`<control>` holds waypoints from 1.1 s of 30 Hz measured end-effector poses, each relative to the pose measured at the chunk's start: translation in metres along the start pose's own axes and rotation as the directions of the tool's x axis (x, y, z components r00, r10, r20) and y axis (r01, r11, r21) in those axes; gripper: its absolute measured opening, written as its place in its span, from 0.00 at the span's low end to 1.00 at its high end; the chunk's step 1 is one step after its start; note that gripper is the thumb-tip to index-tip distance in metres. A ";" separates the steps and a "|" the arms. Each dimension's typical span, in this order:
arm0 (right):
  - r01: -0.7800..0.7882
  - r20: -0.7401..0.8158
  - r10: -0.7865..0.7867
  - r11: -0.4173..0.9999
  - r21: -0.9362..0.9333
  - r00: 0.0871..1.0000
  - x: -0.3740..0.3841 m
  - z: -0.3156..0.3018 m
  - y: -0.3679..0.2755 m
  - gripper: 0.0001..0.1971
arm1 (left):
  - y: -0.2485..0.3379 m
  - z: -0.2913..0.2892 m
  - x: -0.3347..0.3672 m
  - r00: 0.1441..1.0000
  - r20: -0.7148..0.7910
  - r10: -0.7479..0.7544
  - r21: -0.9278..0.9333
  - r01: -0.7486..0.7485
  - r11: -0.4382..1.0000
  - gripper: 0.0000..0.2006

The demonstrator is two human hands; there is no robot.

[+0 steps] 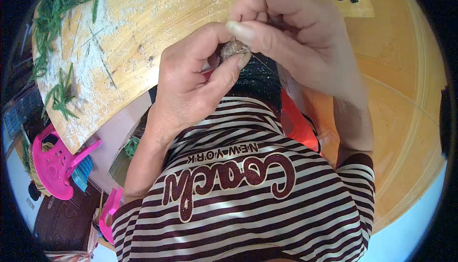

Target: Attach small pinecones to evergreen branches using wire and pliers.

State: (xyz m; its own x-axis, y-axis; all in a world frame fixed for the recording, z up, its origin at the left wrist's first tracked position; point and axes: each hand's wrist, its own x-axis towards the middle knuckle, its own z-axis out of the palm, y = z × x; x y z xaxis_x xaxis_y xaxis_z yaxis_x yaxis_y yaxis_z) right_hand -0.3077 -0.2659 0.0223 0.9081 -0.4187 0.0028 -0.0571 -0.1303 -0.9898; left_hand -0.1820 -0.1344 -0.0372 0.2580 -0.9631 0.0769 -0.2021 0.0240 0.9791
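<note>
The brown lump (234, 49) sat in the upper middle of the frame, pinched in the narrow grip of the left hand (191, 78), while the right hand (305, 42) curled close above it, holding what I could not tell.

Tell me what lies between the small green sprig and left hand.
Head view: white flakes and a thin dark stem lie on the wooden board between sprig and left hand.
</note>
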 end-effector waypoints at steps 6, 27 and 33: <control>0.138 0.039 -0.138 0.990 0.016 0.990 0.001 -0.001 0.024 0.04 | 0.000 0.007 0.000 0.995 -0.094 -0.033 -0.177 0.016 0.984 0.14; 0.619 0.116 -0.608 0.770 -0.154 0.785 0.019 -0.007 0.047 0.05 | -0.012 -0.001 -0.004 0.985 -0.032 0.167 -0.035 -0.168 0.985 0.11; 0.790 0.227 -0.759 0.561 -0.249 0.610 0.022 -0.009 0.051 0.06 | -0.010 -0.002 -0.001 0.949 0.050 0.313 0.159 -0.317 0.935 0.09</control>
State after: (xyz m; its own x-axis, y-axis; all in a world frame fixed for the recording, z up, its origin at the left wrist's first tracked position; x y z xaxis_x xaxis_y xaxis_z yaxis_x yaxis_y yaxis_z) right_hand -0.2939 -0.2898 -0.0271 0.6916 0.0473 0.7208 0.5821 -0.6272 -0.5174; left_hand -0.1786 -0.1334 -0.0464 0.1340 -0.9195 0.3696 -0.4207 0.2849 0.8613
